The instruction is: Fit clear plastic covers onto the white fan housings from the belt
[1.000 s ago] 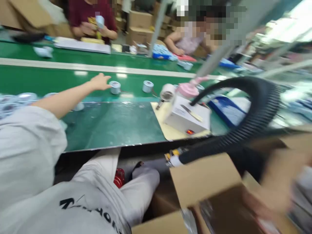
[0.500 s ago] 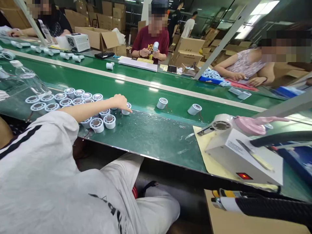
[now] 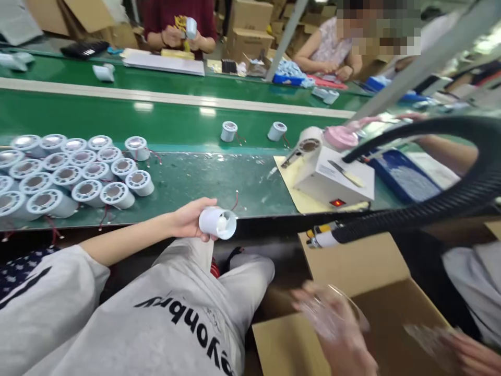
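Observation:
My left hand is closed round a pale-blue cylindrical fan housing, held on its side just past the front edge of the bench. Its open end faces right and shows a white part inside; a thin dark-red wire sticks up behind it. To the left, several similar housings stand in close rows on the bench, with slotted rings on top and thin wires. My right hand is out of view. Two blurred hands at lower right, apparently another person's, hold clear plastic over an open carton.
Two more housings stand on the green conveyor. A white box-shaped device with a lit red switch sits at right, behind a black corrugated hose. A blue tray lies beyond. Co-workers sit across the line.
My left hand has come back from the rows of housings to the bench edge and now holds one. The view has swung right and down, bringing the carton and the other person's hands into sight.

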The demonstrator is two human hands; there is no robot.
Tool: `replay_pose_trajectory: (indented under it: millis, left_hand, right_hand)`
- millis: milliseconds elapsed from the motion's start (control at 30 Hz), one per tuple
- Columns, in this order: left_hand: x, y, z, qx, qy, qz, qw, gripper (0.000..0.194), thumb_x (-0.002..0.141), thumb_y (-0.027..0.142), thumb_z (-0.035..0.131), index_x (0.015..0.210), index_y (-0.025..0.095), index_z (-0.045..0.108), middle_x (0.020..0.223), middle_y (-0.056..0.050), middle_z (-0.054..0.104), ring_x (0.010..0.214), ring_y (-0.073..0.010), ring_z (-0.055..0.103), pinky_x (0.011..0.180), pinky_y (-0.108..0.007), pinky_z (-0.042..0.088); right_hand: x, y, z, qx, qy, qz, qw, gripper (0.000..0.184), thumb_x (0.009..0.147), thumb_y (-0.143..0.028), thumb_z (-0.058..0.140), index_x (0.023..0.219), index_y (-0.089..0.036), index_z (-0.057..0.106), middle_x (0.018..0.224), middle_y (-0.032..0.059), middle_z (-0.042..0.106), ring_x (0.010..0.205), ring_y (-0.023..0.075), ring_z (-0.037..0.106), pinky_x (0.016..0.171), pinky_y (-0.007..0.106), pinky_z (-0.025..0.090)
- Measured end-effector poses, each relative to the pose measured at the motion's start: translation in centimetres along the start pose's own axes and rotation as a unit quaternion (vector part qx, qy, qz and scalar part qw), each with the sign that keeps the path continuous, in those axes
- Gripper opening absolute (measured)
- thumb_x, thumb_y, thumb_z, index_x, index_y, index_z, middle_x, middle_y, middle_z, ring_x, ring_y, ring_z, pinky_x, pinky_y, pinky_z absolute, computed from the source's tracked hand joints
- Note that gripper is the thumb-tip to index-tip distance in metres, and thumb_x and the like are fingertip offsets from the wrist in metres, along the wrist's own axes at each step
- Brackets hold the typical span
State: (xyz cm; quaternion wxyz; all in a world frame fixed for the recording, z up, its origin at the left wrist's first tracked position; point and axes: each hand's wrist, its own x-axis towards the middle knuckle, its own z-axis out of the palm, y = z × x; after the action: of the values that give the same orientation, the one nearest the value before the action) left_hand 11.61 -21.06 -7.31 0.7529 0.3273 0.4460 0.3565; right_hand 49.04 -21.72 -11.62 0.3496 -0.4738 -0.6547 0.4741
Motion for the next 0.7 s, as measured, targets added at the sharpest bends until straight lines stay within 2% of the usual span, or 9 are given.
replay_pose_trajectory:
  millis: [67, 100, 167, 233, 300, 367, 433, 533, 700]
  left_hand:
    - [1.6, -1.7, 1.7, 0.011, -0.019, -0.047, 0.999, 0.043, 0.088, 0.059, 0.053, 0.093, 0.017, 0.059, 0.066, -0.001, 0.061, 0.05, -0.0117, 0.051, 0.041, -0.02, 0.037]
    - [2.3, -2.2, 2.3, 0.025, -0.032, -0.058, 0.997, 0.039, 0.088, 0.056, 0.057, 0.092, 0.017, 0.061, 0.065, 0.0, 0.06, 0.049, -0.0104, 0.048, 0.039, -0.019, 0.034]
    - [3.3, -2.8, 3.0, 0.051, -0.059, -0.076, 0.994, 0.03, 0.085, 0.045, 0.065, 0.091, 0.016, 0.067, 0.065, 0.001, 0.06, 0.048, -0.0093, 0.045, 0.038, -0.019, 0.03]
    - [3.9, -3.0, 3.2, 0.13, -0.083, -0.066, 0.986, 0.021, 0.085, 0.035, 0.067, 0.09, 0.016, 0.071, 0.069, 0.001, 0.062, 0.052, -0.0102, 0.047, 0.041, -0.021, 0.032]
    - [4.0, -3.1, 3.2, 0.266, -0.083, 0.008, 0.96, 0.017, 0.086, 0.029, 0.065, 0.091, 0.016, 0.074, 0.08, -0.002, 0.067, 0.066, -0.013, 0.057, 0.057, -0.024, 0.044]
    - [3.9, -3.3, 3.2, 0.388, -0.06, 0.12, 0.912, 0.018, 0.089, 0.028, 0.063, 0.097, 0.017, 0.075, 0.095, -0.004, 0.069, 0.085, -0.0168, 0.063, 0.079, -0.029, 0.049]
    - [3.7, -3.8, 3.2, 0.426, -0.029, 0.204, 0.881, 0.02, 0.092, 0.031, 0.064, 0.104, 0.018, 0.074, 0.102, -0.006, 0.069, 0.096, -0.0191, 0.064, 0.09, -0.033, 0.048]
    - [3.7, -4.8, 3.0, 0.403, 0.002, 0.266, 0.876, 0.032, 0.086, 0.039, 0.076, 0.109, 0.018, 0.072, 0.103, -0.006, 0.068, 0.095, -0.0193, 0.064, 0.089, -0.033, 0.05]
    - [4.4, -6.1, 2.1, 0.406, -0.023, 0.328, 0.853, 0.052, 0.07, 0.051, 0.09, 0.111, 0.021, 0.077, 0.113, -0.01, 0.064, 0.105, -0.0241, 0.063, 0.095, -0.039, 0.053]
  right_hand:
    - [0.7, -0.3, 2.4, 0.018, -0.043, -0.087, 0.995, 0.048, 0.098, -0.069, 0.049, 0.112, -0.027, 0.069, 0.11, 0.0118, 0.069, 0.095, 0.031, 0.075, 0.075, 0.046, 0.066]
    - [1.3, -0.6, 3.6, -0.027, -0.063, -0.146, 0.987, 0.045, 0.099, -0.062, 0.05, 0.122, -0.027, 0.067, 0.116, 0.0134, 0.067, 0.104, 0.0317, 0.073, 0.08, 0.046, 0.065]
    - [2.7, -1.4, 5.8, -0.195, -0.036, -0.251, 0.947, 0.038, 0.099, -0.046, 0.06, 0.132, -0.029, 0.066, 0.122, 0.0142, 0.064, 0.11, 0.0314, 0.069, 0.088, 0.046, 0.063]
    - [3.8, -1.9, 7.5, -0.351, 0.015, -0.295, 0.889, 0.034, 0.097, -0.028, 0.063, 0.131, -0.031, 0.069, 0.124, 0.0143, 0.063, 0.11, 0.0312, 0.067, 0.088, 0.045, 0.062]
    - [4.3, -2.0, 8.6, -0.427, 0.04, -0.287, 0.857, 0.031, 0.095, -0.014, 0.06, 0.118, -0.029, 0.075, 0.125, 0.0143, 0.064, 0.109, 0.0314, 0.065, 0.084, 0.043, 0.061]
    - [4.3, -1.7, 9.0, -0.416, 0.02, -0.256, 0.872, 0.023, 0.091, -0.009, 0.063, 0.101, -0.025, 0.076, 0.127, 0.0139, 0.064, 0.109, 0.0314, 0.066, 0.081, 0.042, 0.062]
    - [3.9, -1.5, 9.1, -0.338, -0.019, -0.216, 0.916, 0.007, 0.086, -0.015, 0.072, 0.087, -0.022, 0.072, 0.127, 0.0134, 0.063, 0.11, 0.0311, 0.067, 0.079, 0.04, 0.062]
    - [3.3, -1.7, 9.0, -0.183, -0.039, -0.153, 0.97, 0.015, 0.087, -0.03, 0.075, 0.077, -0.021, 0.068, 0.117, 0.0113, 0.064, 0.106, 0.0279, 0.069, 0.084, 0.04, 0.062]
    - [2.7, -2.8, 8.8, -0.008, 0.028, -0.07, 0.997, 0.027, 0.09, -0.027, 0.07, 0.064, -0.021, 0.066, 0.097, 0.0063, 0.068, 0.101, 0.0253, 0.073, 0.086, 0.038, 0.059]
